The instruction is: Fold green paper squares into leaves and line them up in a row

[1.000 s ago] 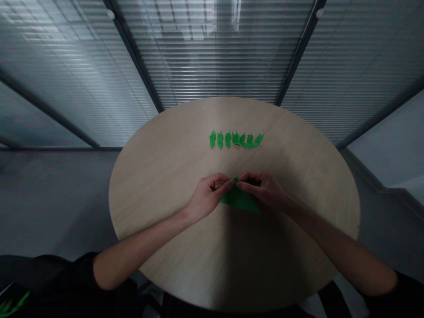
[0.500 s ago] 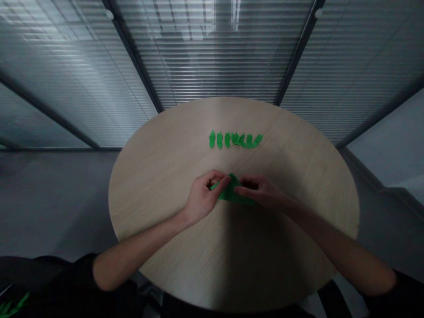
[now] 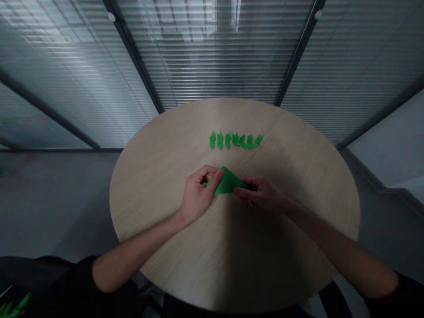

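A folded green paper triangle lies between my two hands above the middle of a round wooden table. My left hand pinches its left edge with curled fingers. The fingers of my right hand are closed on its right corner. The triangle's point faces away from me. Beyond it, several small folded green paper pieces lie in a row.
Glass walls with horizontal blinds rise behind the table. More green paper bits show at the bottom left corner, off the table. The floor around is grey.
Both hands have shifted a little left and away from me with the green paper, which has turned so more of its face shows between them.
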The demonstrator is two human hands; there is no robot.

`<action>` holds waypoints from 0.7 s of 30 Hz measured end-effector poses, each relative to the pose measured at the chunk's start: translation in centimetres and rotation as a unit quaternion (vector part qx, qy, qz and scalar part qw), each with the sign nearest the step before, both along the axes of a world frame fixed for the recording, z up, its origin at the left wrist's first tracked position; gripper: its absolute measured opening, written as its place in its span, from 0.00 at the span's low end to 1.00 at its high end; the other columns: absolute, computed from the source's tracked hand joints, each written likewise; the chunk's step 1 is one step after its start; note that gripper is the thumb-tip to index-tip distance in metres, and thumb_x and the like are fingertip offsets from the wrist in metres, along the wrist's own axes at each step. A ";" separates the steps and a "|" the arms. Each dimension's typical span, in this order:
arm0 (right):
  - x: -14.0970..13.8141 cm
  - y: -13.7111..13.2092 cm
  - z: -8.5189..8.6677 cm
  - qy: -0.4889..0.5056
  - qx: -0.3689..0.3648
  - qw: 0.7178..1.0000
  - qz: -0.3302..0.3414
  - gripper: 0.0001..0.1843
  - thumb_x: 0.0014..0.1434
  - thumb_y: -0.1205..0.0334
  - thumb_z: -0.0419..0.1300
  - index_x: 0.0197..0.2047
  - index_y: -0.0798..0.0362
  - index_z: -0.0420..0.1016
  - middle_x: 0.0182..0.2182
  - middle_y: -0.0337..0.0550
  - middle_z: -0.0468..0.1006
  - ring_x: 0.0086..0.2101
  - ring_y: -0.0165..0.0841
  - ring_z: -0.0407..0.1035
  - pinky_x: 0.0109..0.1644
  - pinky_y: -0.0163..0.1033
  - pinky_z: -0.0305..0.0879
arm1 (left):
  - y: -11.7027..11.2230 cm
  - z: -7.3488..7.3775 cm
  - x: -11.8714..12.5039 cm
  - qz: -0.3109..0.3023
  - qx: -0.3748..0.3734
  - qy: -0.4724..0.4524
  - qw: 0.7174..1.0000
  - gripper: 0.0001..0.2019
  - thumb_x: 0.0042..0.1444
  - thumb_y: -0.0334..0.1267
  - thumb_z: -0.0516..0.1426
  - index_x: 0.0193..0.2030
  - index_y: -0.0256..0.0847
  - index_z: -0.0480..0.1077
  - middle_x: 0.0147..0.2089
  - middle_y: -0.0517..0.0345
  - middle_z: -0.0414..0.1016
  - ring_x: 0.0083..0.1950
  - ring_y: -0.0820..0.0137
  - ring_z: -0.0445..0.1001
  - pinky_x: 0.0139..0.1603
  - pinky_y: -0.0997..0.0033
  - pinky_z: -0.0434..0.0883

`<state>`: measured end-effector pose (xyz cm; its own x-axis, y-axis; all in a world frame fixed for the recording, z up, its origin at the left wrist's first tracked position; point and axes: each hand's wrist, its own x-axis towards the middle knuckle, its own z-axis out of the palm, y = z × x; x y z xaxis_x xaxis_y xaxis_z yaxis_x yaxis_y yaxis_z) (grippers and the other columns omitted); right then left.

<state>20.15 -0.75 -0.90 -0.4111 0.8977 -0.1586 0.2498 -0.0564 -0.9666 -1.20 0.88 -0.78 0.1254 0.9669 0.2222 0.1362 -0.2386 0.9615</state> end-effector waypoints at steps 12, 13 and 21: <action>0.0 -0.1 0.0 0.005 0.033 0.999 -0.031 0.17 0.58 0.47 0.68 0.33 0.53 0.79 0.25 0.38 0.75 0.22 0.27 0.66 0.25 0.34 0.59 | 0.1 0.0 0.0 -0.008 -0.016 0.003 1.000 0.16 0.63 0.51 0.63 0.36 0.38 0.76 0.29 0.58 0.76 0.28 0.73 0.70 0.30 0.73 0.66; 0.0 -0.1 0.0 -0.002 0.039 0.999 -0.033 0.17 0.59 0.47 0.67 0.32 0.53 0.79 0.25 0.38 0.75 0.22 0.27 0.65 0.25 0.34 0.58 | 0.1 0.1 0.0 -0.005 -0.017 0.002 1.000 0.16 0.63 0.51 0.63 0.36 0.38 0.76 0.29 0.58 0.77 0.28 0.73 0.70 0.30 0.73 0.67; 0.2 0.0 -0.3 -0.013 0.050 0.998 -0.030 0.23 0.64 0.41 0.63 0.30 0.52 0.77 0.23 0.40 0.76 0.21 0.28 0.65 0.25 0.34 0.59 | 0.4 0.2 -0.1 0.000 0.001 -0.021 1.000 0.16 0.63 0.51 0.64 0.36 0.39 0.76 0.28 0.59 0.76 0.28 0.73 0.70 0.30 0.74 0.69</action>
<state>20.35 -0.79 -1.23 -0.3536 0.9322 -0.0774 0.2736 0.0239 -0.9616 -1.27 1.24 -0.53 0.1152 0.9666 0.2288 0.0960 -0.2401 0.9660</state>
